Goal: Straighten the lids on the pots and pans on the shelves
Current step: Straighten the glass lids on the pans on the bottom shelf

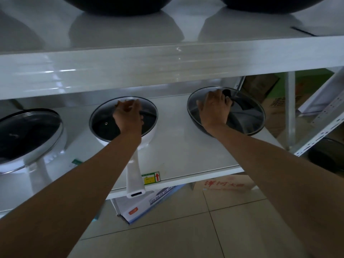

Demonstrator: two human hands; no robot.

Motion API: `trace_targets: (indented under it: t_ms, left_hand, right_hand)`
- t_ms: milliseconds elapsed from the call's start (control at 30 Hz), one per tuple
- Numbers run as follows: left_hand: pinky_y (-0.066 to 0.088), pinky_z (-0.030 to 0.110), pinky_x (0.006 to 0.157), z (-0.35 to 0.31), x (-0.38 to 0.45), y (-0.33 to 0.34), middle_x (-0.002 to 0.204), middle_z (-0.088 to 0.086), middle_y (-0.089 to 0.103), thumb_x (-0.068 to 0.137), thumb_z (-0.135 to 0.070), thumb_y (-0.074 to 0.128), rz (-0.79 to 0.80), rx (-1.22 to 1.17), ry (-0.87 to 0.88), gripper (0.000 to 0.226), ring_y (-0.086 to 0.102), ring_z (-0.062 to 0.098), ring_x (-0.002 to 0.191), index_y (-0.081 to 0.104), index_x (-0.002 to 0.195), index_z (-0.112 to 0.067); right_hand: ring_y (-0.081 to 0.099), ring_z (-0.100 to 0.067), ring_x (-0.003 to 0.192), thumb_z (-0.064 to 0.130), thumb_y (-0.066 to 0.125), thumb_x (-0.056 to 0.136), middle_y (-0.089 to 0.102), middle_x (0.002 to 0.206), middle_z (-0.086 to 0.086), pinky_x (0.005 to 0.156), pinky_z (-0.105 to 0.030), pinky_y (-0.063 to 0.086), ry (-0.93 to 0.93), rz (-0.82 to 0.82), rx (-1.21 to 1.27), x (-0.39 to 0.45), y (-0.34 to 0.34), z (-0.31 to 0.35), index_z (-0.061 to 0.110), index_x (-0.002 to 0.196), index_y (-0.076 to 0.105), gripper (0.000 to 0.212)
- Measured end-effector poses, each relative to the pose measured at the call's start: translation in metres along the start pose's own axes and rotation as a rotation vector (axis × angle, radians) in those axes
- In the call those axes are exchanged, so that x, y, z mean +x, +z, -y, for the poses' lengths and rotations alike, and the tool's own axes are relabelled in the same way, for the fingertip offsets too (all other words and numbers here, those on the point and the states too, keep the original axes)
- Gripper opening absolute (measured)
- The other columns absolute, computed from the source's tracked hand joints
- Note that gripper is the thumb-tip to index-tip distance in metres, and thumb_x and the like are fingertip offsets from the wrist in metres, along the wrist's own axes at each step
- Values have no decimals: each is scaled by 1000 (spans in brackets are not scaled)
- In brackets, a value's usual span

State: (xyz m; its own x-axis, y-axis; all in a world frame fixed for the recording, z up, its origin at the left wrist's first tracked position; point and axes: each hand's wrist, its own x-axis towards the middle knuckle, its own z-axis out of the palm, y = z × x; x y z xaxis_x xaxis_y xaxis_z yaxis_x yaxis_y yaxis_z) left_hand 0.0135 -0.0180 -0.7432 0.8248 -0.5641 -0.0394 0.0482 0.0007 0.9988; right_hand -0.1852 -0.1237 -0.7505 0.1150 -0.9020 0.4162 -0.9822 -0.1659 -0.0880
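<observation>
White metal shelving (167, 60) is filling the view, its upper board running across from 9 to 3 o'clock, with beige floor tiles (186, 229) showing beneath at 6 o'clock. On the top board, 2 dark woks are sitting at 11 o'clock (119, 6) and 1 o'clock (270, 4), both cut off by the frame edge.

On the lower shelf (186, 149), 3 lidded pans are standing in a row. At 9 o'clock, a white pan under a large glass lid (28, 135) is sitting apart from both hands, the lid looking tilted on its rim. At the centre, a white saucepan (149, 136) is pointing its long white handle (133, 175) toward 6 o'clock, past the shelf edge. Its glass lid (104, 121) is lying on top, and the left hand (128, 116) is reaching over it with fingers curled toward the far rim; whether they are gripping a knob, I cannot tell. Toward 2 o'clock, a dark pan (202, 125) is carrying a second glass lid (247, 118), and the right hand (214, 110) is resting on it, its fingers curling around the black knob (227, 94).

Cardboard boxes are lying below the shelf at 5 o'clock (227, 185) and behind the uprights at 2 o'clock (260, 84). A small yellow-green label with a red arrow (150, 177) is sticking to the shelf edge just beside the handle.
</observation>
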Motion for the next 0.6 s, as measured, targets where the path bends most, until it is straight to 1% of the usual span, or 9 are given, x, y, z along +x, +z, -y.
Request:
trace_targets:
  t_ms: [33, 100, 200, 267, 333, 400, 467, 533, 600]
  left_hand:
    - [40, 14, 34, 0, -5, -1, 61, 3, 60, 89, -15, 63, 17, -3, -23, 22, 48, 3, 33, 68, 101, 2]
    - [42, 14, 35, -2, -14, -7, 64, 3, 63, 89, -16, 64, 50, -14, -57, 22, 50, 6, 39, 68, 99, 3]
    - [47, 17, 43, -3, -26, -20, 70, 1, 67, 88, -20, 67, 68, -60, -77, 19, 54, 9, 50, 70, 95, -2]
    - [49, 18, 49, -2, -34, -32, 69, 0, 67, 88, -21, 68, 88, -95, -103, 14, 56, 8, 53, 70, 87, -8]
    - [50, 18, 54, -2, -41, -46, 70, 0, 66, 89, -22, 67, 104, -104, -129, 14, 57, 8, 56, 68, 79, -13]
    - [53, 20, 59, -3, -46, -60, 73, 1, 67, 91, -22, 65, 104, -125, -138, 13, 58, 10, 60, 69, 83, -13]
    - [55, 24, 65, -4, -50, -73, 76, 2, 67, 92, -23, 64, 96, -135, -131, 14, 59, 11, 64, 70, 93, -10]
    - [55, 23, 63, -5, -56, -86, 77, 2, 68, 92, -24, 64, 77, -140, -126, 17, 60, 11, 65, 70, 99, -9]
    - [55, 24, 61, -6, -61, -97, 78, 2, 69, 92, -24, 63, 50, -150, -130, 17, 61, 12, 66, 70, 99, -10]
  right_hand:
    - [50, -36, 114, 41, 41, 98, 51, 124, -18, 100, -47, 35, -6, 7, -9, -3, -3, 7, 4, 119, 54, 44]
    - [52, -36, 110, 43, 39, 98, 52, 120, -17, 94, -46, 38, -25, 15, -16, -9, -8, 21, 5, 117, 54, 45]
    - [57, -34, 107, 44, 35, 99, 56, 119, -16, 91, -44, 40, -79, 13, 21, -20, -11, 41, 7, 118, 55, 46]
    - [61, -32, 104, 46, 33, 100, 60, 116, -14, 89, -42, 42, -118, 6, 72, -31, -13, 57, 9, 117, 56, 47]
    - [63, -30, 101, 48, 33, 100, 63, 113, -12, 88, -41, 44, -158, -3, 110, -43, -17, 73, 11, 117, 57, 47]
    - [63, -29, 100, 48, 32, 100, 64, 112, -10, 89, -42, 44, -199, 0, 148, -53, -23, 89, 12, 116, 58, 47]
    - [63, -28, 100, 48, 32, 100, 64, 110, -8, 91, -45, 44, -233, 6, 180, -62, -30, 105, 14, 114, 58, 46]
    - [64, -27, 97, 48, 32, 100, 65, 107, -8, 89, -44, 42, -244, 2, 197, -71, -37, 121, 14, 111, 59, 45]
    - [65, -27, 93, 47, 34, 99, 68, 103, -8, 88, -42, 41, -239, -2, 240, -81, -43, 136, 12, 108, 60, 44]
